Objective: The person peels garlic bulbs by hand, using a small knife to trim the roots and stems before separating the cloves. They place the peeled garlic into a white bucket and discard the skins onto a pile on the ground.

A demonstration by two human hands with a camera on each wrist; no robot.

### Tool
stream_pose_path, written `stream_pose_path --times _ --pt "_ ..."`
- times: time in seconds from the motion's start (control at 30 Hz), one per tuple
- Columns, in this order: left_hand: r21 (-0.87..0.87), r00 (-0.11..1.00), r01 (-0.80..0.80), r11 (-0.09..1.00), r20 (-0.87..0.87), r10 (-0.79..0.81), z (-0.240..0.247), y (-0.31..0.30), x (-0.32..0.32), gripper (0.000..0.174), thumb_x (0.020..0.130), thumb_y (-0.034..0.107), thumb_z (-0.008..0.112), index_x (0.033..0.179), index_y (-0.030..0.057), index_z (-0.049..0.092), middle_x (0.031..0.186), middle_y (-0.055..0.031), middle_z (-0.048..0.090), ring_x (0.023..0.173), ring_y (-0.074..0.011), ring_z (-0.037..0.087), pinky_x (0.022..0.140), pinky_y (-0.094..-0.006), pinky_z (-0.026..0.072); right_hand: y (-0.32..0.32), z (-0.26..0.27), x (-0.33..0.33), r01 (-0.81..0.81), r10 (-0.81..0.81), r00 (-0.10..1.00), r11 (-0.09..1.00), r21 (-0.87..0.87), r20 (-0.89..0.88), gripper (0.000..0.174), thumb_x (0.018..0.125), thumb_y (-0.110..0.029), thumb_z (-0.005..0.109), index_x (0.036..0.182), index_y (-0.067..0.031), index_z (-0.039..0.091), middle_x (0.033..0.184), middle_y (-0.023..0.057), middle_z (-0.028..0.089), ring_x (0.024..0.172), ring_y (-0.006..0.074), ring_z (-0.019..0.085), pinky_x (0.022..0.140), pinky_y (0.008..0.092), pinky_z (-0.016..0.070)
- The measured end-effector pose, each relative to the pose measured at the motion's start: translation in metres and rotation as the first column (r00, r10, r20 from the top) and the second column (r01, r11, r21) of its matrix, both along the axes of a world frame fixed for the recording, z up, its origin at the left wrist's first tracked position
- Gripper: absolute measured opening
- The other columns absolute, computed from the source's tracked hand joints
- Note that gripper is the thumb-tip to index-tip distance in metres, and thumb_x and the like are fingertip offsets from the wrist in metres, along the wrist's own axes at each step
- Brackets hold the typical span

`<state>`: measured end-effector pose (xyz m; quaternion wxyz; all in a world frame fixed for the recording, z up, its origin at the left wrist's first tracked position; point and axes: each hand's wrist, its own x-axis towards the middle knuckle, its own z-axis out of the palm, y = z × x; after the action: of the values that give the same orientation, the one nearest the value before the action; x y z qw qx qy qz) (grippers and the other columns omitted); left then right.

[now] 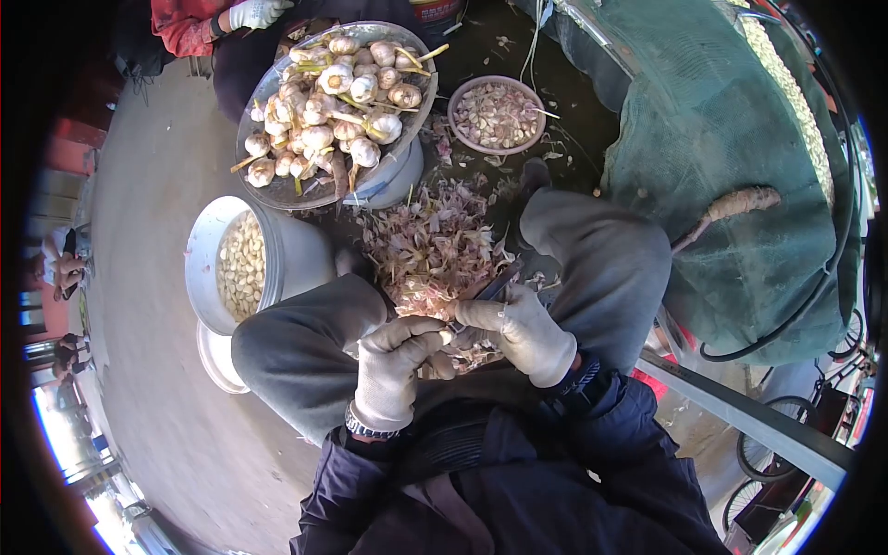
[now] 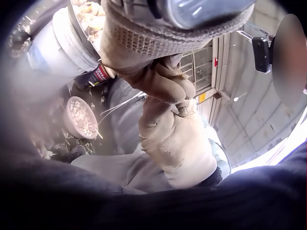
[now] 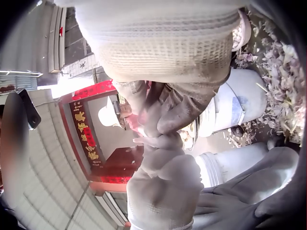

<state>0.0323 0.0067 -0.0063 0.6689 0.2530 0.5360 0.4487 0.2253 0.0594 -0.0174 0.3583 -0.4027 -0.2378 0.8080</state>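
In the head view both hands wear pale work gloves and meet over a heap of garlic skins [image 1: 435, 240] between the knees. My left hand [image 1: 388, 370] pinches a small pale garlic clove [image 1: 446, 338] between thumb and fingertips. Right beside it, my right hand [image 1: 532, 338] has its fingers bent towards the clove. A dark flat strip [image 1: 499, 280] shows just beyond the right fingers; I cannot tell whether that hand grips it. Both wrist views show the fingertips of left hand [image 2: 153, 79] and right hand [image 3: 175, 103] close together, hiding most of what lies between them.
A wide tray [image 1: 268, 191] of whole garlic bulbs stands ahead on a bucket. At left is a white bucket [image 1: 301, 245] of peeled cloves. A pink bowl [image 1: 453, 116] holds more cloves. Green netting [image 1: 703, 185] hangs at right. Another person's gloved hand [image 1: 259, 13] shows at top.
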Motion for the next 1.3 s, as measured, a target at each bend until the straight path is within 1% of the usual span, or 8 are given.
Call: stream_pose_path --times 0.3,0.5,0.7,0.8,0.9,1.03,1.23,1.3 --pt "-0.02 0.983 0.008 1.0 -0.185 -0.012 0.007 0.004 0.016 0.026 0.101 0.002 0.056 0.121 -0.012 0.067 0.094 -0.0155 0.075 0.071 -0.0195 0.073 0.064 -0.0284 0.0584 0.001 -0.003 0.0 0.02 -0.021 0.998 1.0 0.014 0.057 0.022 0.096 -0.011 0.074 0.111 0.0042 0.073 0.091 0.0097 0.076 0.079 0.0164 0.073 0.073 0.0277 0.0592" --pt "-0.013 0.987 0.05 0.999 -0.149 -0.051 0.015 0.006 0.021 0.03 0.102 0.001 0.056 0.125 -0.0172 0.063 0.104 -0.0197 0.075 0.087 -0.0227 0.075 0.079 -0.0307 0.0605 0.0 -0.007 0.001 0.04 -0.05 0.99 0.997 0.073 0.129 0.017 0.095 -0.008 0.074 0.106 0.0042 0.075 0.088 0.0074 0.075 0.078 0.0117 0.071 0.069 0.0254 0.0562" --pt "0.0 0.99 0.047 0.999 -0.132 -0.046 0.008 0.005 0.021 0.029 0.102 0.002 0.059 0.123 -0.0174 0.063 0.105 -0.0212 0.075 0.091 -0.024 0.075 0.082 -0.0327 0.0611 0.001 -0.009 0.004 -0.039 0.031 0.989 0.998 0.053 0.142 0.017 0.094 -0.009 0.075 0.105 0.004 0.076 0.089 0.0075 0.076 0.078 0.011 0.07 0.07 0.0255 0.0558" --pt "-0.01 0.992 0.04 0.999 -0.122 -0.041 0.009 0.004 0.021 0.03 0.102 0.007 0.058 0.121 -0.0154 0.062 0.101 -0.0207 0.076 0.087 -0.0242 0.076 0.079 -0.0303 0.0593 0.001 -0.012 0.006 -0.046 0.036 0.991 0.995 0.084 0.126 0.017 0.093 -0.009 0.075 0.105 0.004 0.076 0.09 0.0088 0.077 0.079 0.0126 0.072 0.072 0.0263 0.0576" --pt "0.004 0.992 0.047 0.999 -0.12 -0.046 0.013 0.003 0.019 0.03 0.101 0.009 0.058 0.119 -0.015 0.062 0.097 -0.019 0.075 0.085 -0.0239 0.076 0.079 -0.0297 0.0585 0.002 -0.007 0.007 -0.009 0.008 0.998 1.0 0.014 0.065 0.019 0.093 -0.009 0.075 0.106 0.0046 0.075 0.092 0.011 0.077 0.08 0.0161 0.074 0.074 0.0279 0.0599" --pt "-0.008 0.991 0.034 0.999 -0.126 -0.035 0.012 0.001 0.017 0.028 0.1 0.004 0.059 0.119 -0.0153 0.065 0.101 -0.0198 0.075 0.083 -0.0253 0.076 0.077 -0.0315 0.0605 0.001 -0.01 0.006 0.013 -0.014 0.999 1.0 -0.026 -0.028 0.022 0.094 -0.012 0.075 0.107 0.0056 0.074 0.092 0.0133 0.077 0.081 0.0199 0.076 0.076 0.03 0.0616" --pt "0.048 0.987 -0.027 0.998 -0.157 0.034 0.008 -0.003 0.023 0.021 0.102 0.002 0.057 0.115 -0.0108 0.068 0.097 -0.0148 0.076 0.074 -0.0199 0.075 0.068 -0.0269 0.0591 0.001 -0.014 0.005 0.022 -0.022 0.998 1.0 -0.005 -0.055 0.024 0.094 -0.014 0.074 0.108 0.0058 0.074 0.092 0.0139 0.077 0.082 0.0201 0.076 0.076 0.0303 0.0617" --pt "0.02 0.973 -0.001 1.0 -0.231 0.005 0.012 -0.001 0.026 0.018 0.103 0.002 0.058 0.113 -0.0095 0.069 0.094 -0.0127 0.075 0.073 -0.0171 0.074 0.065 -0.0247 0.0576 0.001 -0.012 0.005 0.029 -0.03 0.999 0.999 -0.013 -0.045 0.025 0.094 -0.014 0.074 0.109 0.0058 0.074 0.092 0.0138 0.077 0.082 0.0199 0.076 0.076 0.0299 0.0614"
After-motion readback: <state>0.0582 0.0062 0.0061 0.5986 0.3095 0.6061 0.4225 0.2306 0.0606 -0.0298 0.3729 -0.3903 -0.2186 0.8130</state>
